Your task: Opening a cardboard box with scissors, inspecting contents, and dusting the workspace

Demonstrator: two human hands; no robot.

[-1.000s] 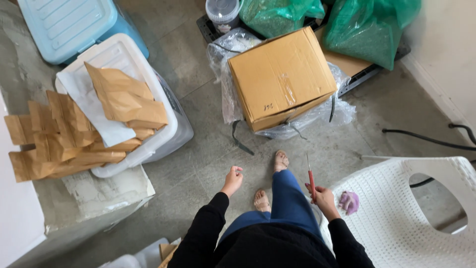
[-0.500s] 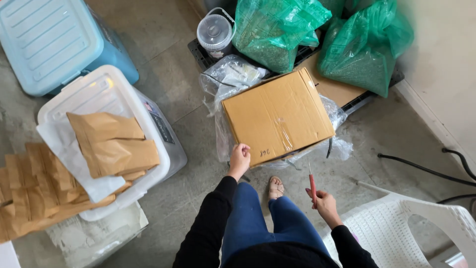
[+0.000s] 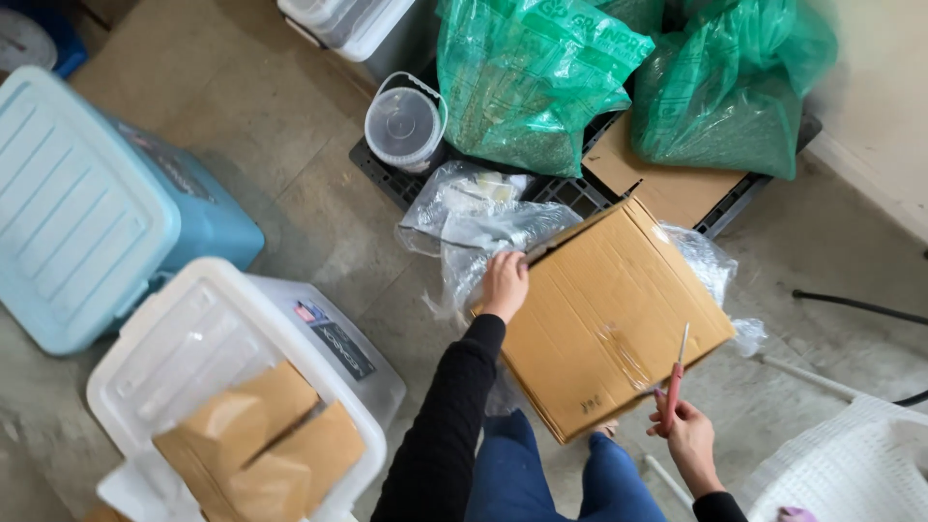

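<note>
A closed brown cardboard box [image 3: 609, 309] lies tilted on the floor in front of me, its top sealed with clear tape. My left hand [image 3: 505, 283] grips the box's far left corner edge. My right hand [image 3: 688, 435] holds a red-handled box cutter [image 3: 674, 379] upright at the box's near right edge, the blade pointing up over the cardboard. My legs in blue jeans show below the box.
Two green plastic sacks [image 3: 541, 77] and a flat cardboard sheet [image 3: 667, 188] sit on a black pallet behind the box. Clear plastic bags [image 3: 474, 227], a lidded clear bucket [image 3: 404, 124], a blue bin [image 3: 87, 203], a white bin [image 3: 193, 358] with brown paper bags [image 3: 256, 449], a white chair [image 3: 851, 474].
I have leaned closer to the box. My left hand moved from the box's near edge to its far left corner. My right hand brought the cutter up to the box's right edge.
</note>
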